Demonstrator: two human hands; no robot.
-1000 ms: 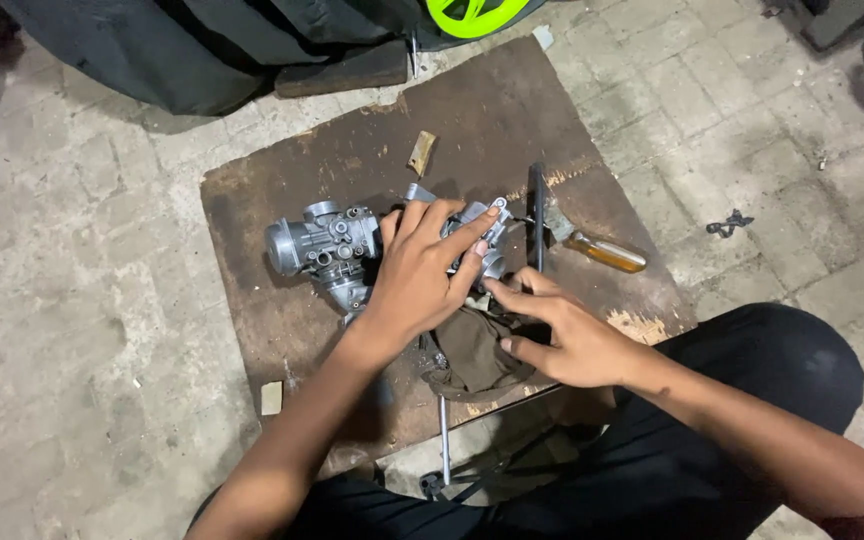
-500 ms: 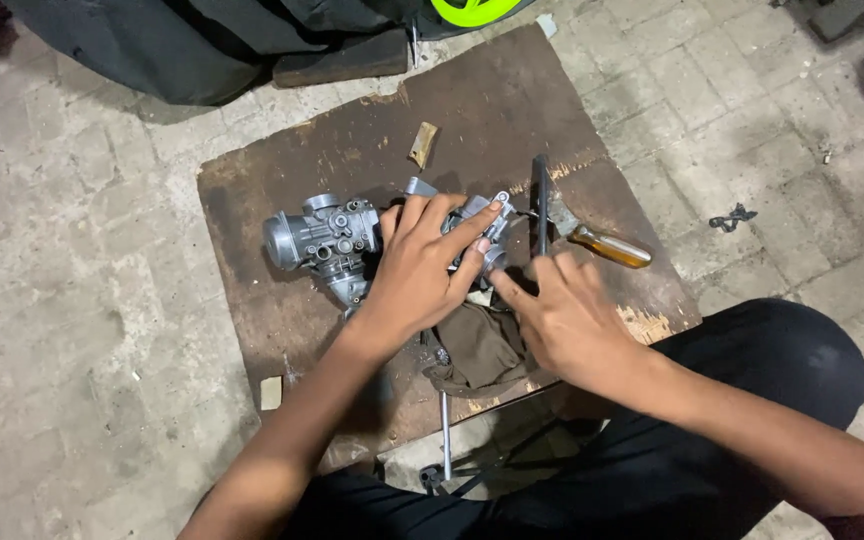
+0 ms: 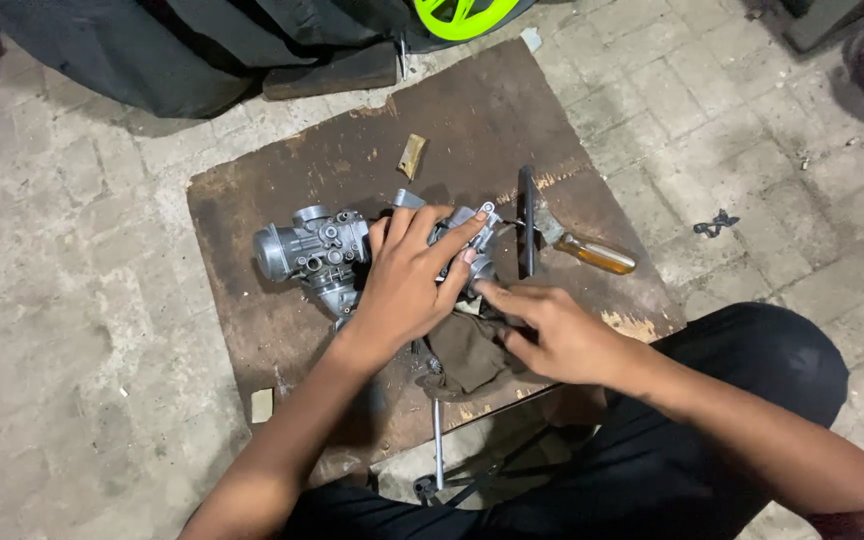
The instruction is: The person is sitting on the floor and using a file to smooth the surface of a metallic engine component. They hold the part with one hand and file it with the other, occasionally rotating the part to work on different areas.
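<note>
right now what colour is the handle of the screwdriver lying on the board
Translucent amber-orange, on the screwdriver handle, which lies just right of the hands; the head view shows it best.

Grey metal carburetor (image 3: 317, 250) on board

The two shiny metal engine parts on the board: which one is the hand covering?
The right-hand part, under the left hand, with fingers spread over it. The other silver part lies bare at its left, untouched.
</note>
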